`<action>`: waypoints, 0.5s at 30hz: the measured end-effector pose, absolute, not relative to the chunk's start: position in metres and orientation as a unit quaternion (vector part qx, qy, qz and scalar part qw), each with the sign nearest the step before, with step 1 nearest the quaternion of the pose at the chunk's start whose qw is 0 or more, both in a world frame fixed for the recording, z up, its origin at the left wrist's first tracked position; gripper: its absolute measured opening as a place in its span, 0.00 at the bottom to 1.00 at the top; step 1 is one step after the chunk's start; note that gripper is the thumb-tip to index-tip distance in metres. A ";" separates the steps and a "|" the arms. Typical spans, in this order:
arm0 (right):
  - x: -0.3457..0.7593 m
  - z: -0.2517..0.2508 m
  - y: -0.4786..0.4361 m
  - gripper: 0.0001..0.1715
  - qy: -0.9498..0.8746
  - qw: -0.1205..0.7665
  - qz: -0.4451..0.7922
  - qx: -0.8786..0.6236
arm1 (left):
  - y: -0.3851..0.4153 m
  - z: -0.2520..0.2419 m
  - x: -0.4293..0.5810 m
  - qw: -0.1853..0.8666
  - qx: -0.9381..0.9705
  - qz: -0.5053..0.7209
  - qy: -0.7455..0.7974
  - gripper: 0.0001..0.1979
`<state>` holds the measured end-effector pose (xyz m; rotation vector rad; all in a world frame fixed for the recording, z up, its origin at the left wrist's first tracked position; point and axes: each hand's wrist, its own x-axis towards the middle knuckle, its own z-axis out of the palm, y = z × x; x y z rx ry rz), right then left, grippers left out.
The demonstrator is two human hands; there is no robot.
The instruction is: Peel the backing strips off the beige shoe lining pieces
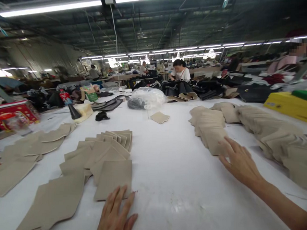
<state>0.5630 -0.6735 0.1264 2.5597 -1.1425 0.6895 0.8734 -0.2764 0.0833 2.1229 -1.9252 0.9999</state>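
Observation:
My left hand [116, 212] lies with its fingers stretched out over the near edge of a square beige panel [115, 178]. That panel is the nearest of a fanned pile of beige pieces [97, 153] on the white table. A larger beige piece [56, 197] lies just left of it. On the right, my right hand [240, 160] reaches out with fingers spread, its fingertips at the near end of an overlapping row of beige pieces [209, 128]. Whether those fingertips press on the top piece is blurred. Neither hand grips anything.
More beige pieces lie in a long row [278, 142] at right and in a spread [25, 153] at left. A single beige piece [160, 117] and a clear plastic bag [149, 98] lie farther back. A yellow box [293, 107] stands right, a red box [14, 113] left. A co-worker [181, 71] sits beyond.

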 end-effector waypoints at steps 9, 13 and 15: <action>0.618 0.115 -0.740 0.30 -0.437 0.107 0.250 0.857 | -0.304 0.090 0.894 0.106 0.802 0.287 -0.513 0.23; 0.608 0.119 -0.751 0.31 -0.420 0.100 0.262 0.863 | -0.306 0.091 0.907 0.098 0.766 0.328 -0.544 0.24; 0.615 0.125 -0.737 0.31 -0.395 0.088 0.276 0.872 | -0.305 0.097 0.908 0.115 0.727 0.355 -0.576 0.18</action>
